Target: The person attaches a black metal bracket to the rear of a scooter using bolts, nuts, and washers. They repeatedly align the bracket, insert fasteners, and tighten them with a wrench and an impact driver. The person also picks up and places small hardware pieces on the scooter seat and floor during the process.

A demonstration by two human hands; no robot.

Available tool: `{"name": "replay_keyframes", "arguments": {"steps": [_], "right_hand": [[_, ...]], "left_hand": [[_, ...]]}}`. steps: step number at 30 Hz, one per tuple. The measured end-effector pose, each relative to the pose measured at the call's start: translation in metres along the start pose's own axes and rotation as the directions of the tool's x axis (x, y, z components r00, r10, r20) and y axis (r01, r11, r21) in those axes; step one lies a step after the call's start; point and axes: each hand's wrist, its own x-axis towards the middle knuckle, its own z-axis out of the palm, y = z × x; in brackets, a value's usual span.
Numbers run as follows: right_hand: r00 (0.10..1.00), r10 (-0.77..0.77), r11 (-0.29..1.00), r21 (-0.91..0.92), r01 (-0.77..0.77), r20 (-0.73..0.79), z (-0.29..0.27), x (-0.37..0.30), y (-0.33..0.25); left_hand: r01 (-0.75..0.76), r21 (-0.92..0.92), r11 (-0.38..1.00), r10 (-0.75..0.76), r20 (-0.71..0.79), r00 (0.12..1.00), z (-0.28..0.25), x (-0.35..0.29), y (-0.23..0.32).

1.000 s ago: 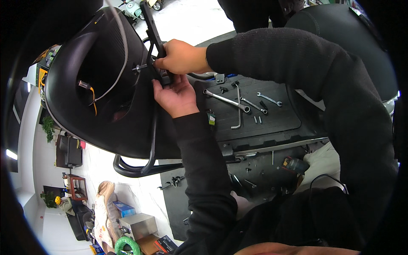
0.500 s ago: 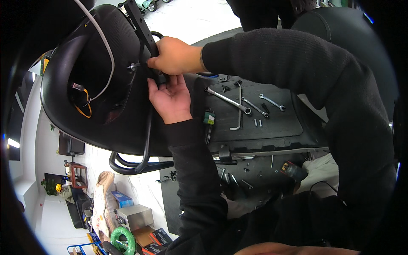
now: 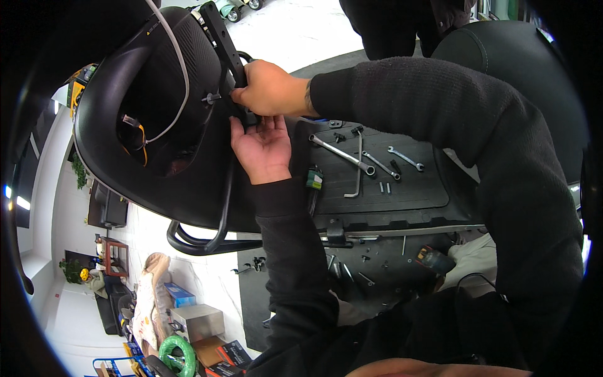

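Inside the black scooter's front shell, my right hand is closed round the lower end of a long black metal bar with holes. Just below it my left hand lies palm up with its fingers stretched upward. Its palm is bare, and the fingertips go out of sight under a dark part and the right hand. A silver bolt with a washer sticks out beside the bar. Over the shell hangs a white cable, near a small connector with orange wires.
On the footboard lie a long ring wrench, smaller wrenches, a hex key, pins and a green-black tool holder. A tubular guard juts out below. Loose tools lie on a dark mat. Another person stands beyond.
The whole view has shifted slightly, so the scooter and both hands appear a little farther right. The hands keep nearly the same pose at the bar.
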Motion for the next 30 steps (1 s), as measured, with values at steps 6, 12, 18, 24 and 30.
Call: {"name": "replay_keyframes", "arguments": {"steps": [6,12,18,24,30], "right_hand": [[0.998,0.049,0.999,-0.005,-0.049,0.044,-0.004,-0.001,-0.002],[0.992,0.106,0.991,0.071,-0.111,0.068,-0.002,0.004,0.000],[0.986,0.098,0.993,0.058,-0.107,0.137,-0.011,0.000,-0.012],[0.909,0.057,0.995,0.054,-0.087,0.414,-0.069,0.008,-0.048],[0.943,0.011,0.987,-0.154,0.042,0.331,-0.085,0.016,-0.065]], "left_hand": [[0.012,-0.016,1.000,-0.012,0.006,1.000,-0.004,0.006,0.003],[-0.023,-0.047,0.999,0.025,0.041,0.999,-0.009,0.009,-0.004],[-0.084,-0.104,0.991,0.097,0.129,0.987,-0.013,0.014,-0.005],[-0.088,-0.191,0.978,0.113,0.122,0.986,-0.015,0.019,-0.009],[-0.072,-0.069,0.995,0.079,0.100,0.992,-0.009,0.001,-0.011]]}}
